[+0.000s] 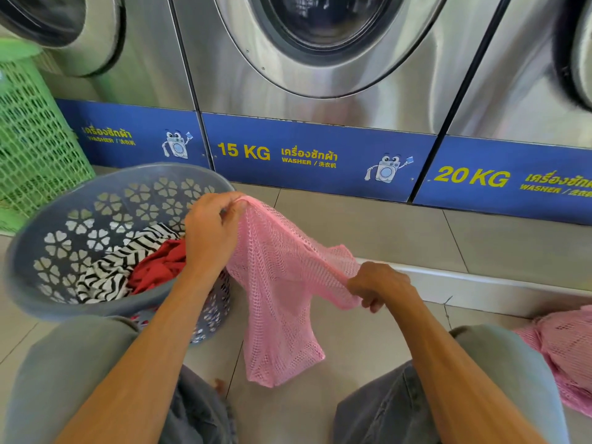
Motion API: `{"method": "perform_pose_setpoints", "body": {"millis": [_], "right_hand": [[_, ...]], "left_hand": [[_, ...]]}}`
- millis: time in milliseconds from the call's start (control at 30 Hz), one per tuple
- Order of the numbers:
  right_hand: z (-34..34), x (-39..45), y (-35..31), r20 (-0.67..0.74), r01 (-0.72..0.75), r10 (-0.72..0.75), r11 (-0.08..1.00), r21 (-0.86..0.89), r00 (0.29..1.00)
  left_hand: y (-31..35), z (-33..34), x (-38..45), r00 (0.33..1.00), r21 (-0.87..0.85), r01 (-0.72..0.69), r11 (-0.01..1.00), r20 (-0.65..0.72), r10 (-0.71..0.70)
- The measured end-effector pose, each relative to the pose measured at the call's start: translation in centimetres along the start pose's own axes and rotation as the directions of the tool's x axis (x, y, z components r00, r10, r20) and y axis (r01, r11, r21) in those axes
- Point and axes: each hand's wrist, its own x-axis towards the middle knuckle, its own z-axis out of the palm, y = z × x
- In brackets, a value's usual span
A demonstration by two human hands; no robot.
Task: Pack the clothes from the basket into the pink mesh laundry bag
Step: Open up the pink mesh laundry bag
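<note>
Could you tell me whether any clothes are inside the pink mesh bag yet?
No, the pink mesh bag hangs limp and flat between both hands.

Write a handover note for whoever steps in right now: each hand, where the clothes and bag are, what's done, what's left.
Left hand pinches one edge of the pink mesh laundry bag; right hand grips the other edge. The bag hangs limp between them above the tiled floor and looks empty.
The grey basket sits to the left, holding a striped garment and a red garment.
Done: bag picked up.
Left: open it and move all the clothes in.
</note>
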Motion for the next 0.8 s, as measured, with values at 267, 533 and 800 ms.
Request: {"method": "perform_pose_setpoints", "body": {"millis": [267,533,800], "right_hand": [[-0.1,-0.7,-1.6,-0.179,0.546,-0.517,0.773,0.323,0.837],[-1.4,-2.1,-2.4,-0.241,0.602,-0.556,0.68,0.418,0.795],[-2.2,-1.6,-2.3,-0.271,0.401,-0.324,0.46,0.792,0.906]], "left_hand": [[2.8,1.2,-1.5,0.952,-0.143,-0.168,0.975,0.233,0.198],[2.5,1.2,-1.6,0.902,-0.114,-0.16,0.98,0.386,0.192],[2.2,0.9,-2.1,0.681,0.006,-0.001,1.0,0.732,-0.003]]}}
